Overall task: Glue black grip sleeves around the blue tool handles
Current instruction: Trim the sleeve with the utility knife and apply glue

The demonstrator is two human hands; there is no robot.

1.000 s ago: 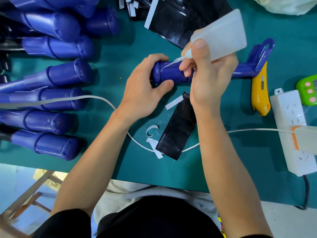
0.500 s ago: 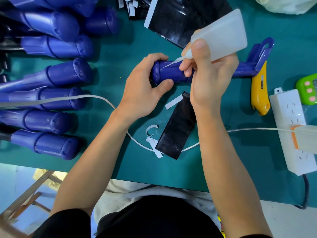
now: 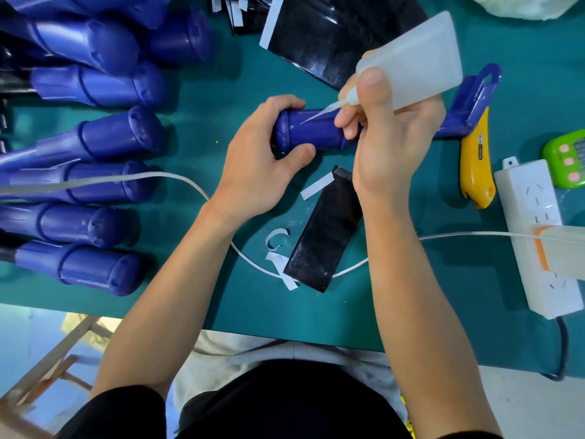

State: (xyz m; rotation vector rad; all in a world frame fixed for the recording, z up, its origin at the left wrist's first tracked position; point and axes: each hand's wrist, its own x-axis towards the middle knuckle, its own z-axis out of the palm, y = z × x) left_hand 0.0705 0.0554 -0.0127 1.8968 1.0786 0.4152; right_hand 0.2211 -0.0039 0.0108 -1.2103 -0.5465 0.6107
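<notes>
**Glue nozzle on a held blue handle**

Nearest the lower edge, 2 bare forearms reach up over the teal counter (image 3: 443, 296). Between them, at the centre of the frame, 1 black grip sleeve (image 3: 326, 242) lies flat and tilted on the counter, its upper end just below the right wrist. A white cable (image 3: 177, 177) passes beneath its lower end, and small white paper strips (image 3: 281, 270) lie just beside it on the left.

Above that, the left hand (image 3: 256, 163) is wrapped round the capped end of a blue tool handle (image 3: 313, 131), thumb below and fingers over the top. The handle lies across the middle of the frame, its hooked end toward the upper right. The right hand (image 3: 389, 137) is clamped on a translucent glue bottle (image 3: 418, 55), thumb pressed at its neck. The thin nozzle tip meets the handle's upper surface just right of the left fingers.

At the right, a yellow utility knife (image 3: 474, 166) lies just beside the hooked end, near a white power strip (image 3: 535, 236). Along the left edge, a row of loose blue handles (image 3: 104, 134) lies with caps toward the centre. At the top centre sits a stack of black sheets (image 3: 332, 36).
</notes>
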